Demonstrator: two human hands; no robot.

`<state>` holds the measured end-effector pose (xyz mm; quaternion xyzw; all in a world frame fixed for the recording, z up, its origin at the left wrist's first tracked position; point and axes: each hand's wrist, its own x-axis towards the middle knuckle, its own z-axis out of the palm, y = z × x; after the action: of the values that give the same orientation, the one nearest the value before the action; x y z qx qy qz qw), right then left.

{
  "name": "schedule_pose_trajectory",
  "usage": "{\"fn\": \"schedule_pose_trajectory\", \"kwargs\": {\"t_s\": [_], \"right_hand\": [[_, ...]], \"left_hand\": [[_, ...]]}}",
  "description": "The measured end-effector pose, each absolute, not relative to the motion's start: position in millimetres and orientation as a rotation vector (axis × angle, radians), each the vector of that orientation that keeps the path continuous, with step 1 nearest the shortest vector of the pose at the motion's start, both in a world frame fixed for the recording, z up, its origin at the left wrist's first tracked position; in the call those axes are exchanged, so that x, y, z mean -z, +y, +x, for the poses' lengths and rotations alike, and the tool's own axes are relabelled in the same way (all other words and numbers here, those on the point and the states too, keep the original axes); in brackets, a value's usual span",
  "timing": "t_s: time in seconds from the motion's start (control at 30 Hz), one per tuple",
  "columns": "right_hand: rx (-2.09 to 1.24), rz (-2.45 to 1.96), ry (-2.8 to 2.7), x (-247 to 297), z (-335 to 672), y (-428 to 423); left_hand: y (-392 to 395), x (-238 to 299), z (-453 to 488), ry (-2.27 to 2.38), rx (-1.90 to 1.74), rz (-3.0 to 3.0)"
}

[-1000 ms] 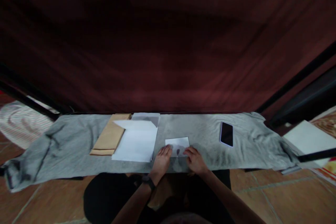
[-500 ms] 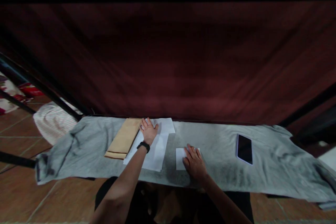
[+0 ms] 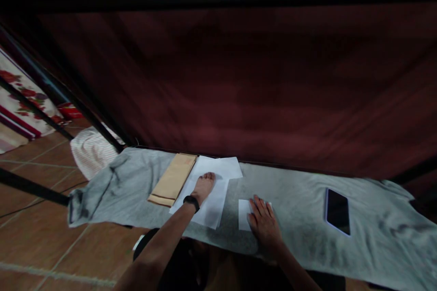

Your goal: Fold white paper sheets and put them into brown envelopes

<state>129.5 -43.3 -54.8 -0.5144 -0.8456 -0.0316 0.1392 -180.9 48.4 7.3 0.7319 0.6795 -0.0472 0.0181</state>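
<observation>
My left hand (image 3: 205,185), with a black band at the wrist, rests over white paper sheets (image 3: 213,209). Its fingers are curled and drawn together; whether they pinch anything is hidden beneath them. My right hand (image 3: 263,218) lies with outstretched fingers over a small white paper (image 3: 243,215), covering its right part. Just left of the sheets is a long brown paper envelope (image 3: 174,177), its near end folded. Another white paper edge (image 3: 231,167) sticks out at the far right of the sheets.
A phone (image 3: 337,211) with a pale purple rim lies at the right on the grey cloth (image 3: 293,186). A dark red panel (image 3: 239,91) stands behind. Black metal bars (image 3: 34,186) and a striped cloth (image 3: 94,150) are at the left, over the tiled floor (image 3: 44,241).
My left hand has drawn back from the sheets' far edge towards me, and its spread fingers have curled together. My right hand stays on the small paper. The view has shifted and tilted.
</observation>
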Motion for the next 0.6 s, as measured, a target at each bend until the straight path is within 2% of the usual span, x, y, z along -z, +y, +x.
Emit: {"fn": "schedule_pose_trajectory", "kwargs": {"t_s": [0.23, 0.43, 0.5, 0.6], "right_hand": [[0.105, -1.454, -2.392, 63.0, 131.2, -41.0], [-0.050, -1.209, -2.461, 18.2, 42.4, -24.1], [-0.147, -1.104, -2.534, 5.0, 4.5, -18.1], [-0.285, -1.074, -2.616, 2.4, -34.3, -13.7]], "left_hand": [[-6.2, -10.6, -205.9, 2.252, 0.117, 2.267], [-36.9, -17.8, -223.7, 2.259, 0.038, 2.267], [-34.3, -27.4, -237.6, 2.369, -0.129, 2.162], [-26.1, -47.5, -275.8, 2.598, -0.556, 1.700]]}}
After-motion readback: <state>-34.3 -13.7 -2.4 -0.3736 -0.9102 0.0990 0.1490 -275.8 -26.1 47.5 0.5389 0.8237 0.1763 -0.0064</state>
